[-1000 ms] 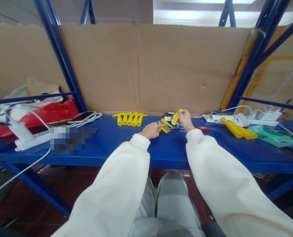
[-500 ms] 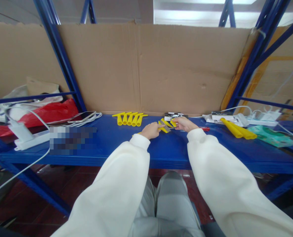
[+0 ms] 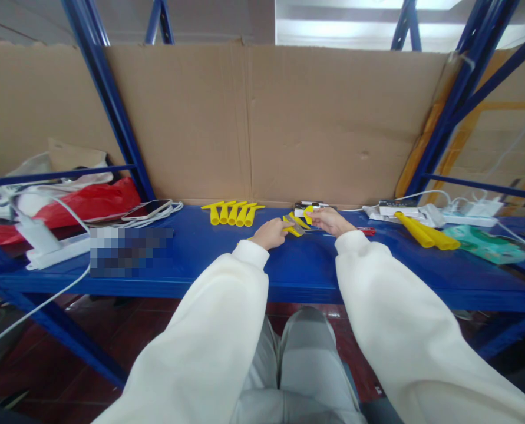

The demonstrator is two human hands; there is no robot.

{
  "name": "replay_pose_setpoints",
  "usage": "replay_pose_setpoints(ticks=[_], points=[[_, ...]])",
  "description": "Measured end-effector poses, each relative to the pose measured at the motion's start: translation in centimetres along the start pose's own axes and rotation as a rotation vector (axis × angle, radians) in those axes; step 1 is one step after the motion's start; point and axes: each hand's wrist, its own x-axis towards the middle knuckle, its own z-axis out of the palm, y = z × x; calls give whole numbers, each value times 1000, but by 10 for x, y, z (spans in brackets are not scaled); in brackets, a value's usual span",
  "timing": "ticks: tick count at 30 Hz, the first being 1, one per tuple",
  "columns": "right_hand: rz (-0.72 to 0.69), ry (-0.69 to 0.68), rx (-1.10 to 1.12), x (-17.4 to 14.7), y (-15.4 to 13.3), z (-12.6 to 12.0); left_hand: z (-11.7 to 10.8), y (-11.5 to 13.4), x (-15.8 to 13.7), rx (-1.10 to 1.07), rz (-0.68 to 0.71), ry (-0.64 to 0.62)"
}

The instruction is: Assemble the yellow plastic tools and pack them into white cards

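My left hand is closed round a yellow-handled scraper. Its yellow head with a greyish flat blade sticks out to the right of the fingers, and the handle is mostly hidden under the hand. Between the fingertips of my right hand is a small flat yellow piece, held just above and right of the scraper head. Behind the left hand, several yellow T-shaped scraper handles lie side by side in a row.
By my right wrist lies a red tool. Behind the right hand is a small black-and-white box. Two yellow tapered pieces rest beside a green packet at right. A white power strip and red bag lie left. Cardboard stands behind.
My right hand has lifted the small yellow piece slightly up and left, away from the scraper head. My left hand has stayed nearly still.
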Motion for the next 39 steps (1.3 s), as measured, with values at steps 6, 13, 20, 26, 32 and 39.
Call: replay_pose_setpoints(ticks=[6,13,20,26,32,39], points=[[122,9,129,-1,0,1,1,0,0,11,-8,1],[128,-42,64,6,5,-1,1,1,0,14,-12,5],[114,-41,21,-2,1,-2,-1,1,0,12,-14,10],[118,-99,51,0,1,4,-1,0,1,26,-1,0],[105,-131,65,1,2,6,1,-1,1,36,1,10],[117,-115,48,-1,0,6,0,0,0,35,8,11]])
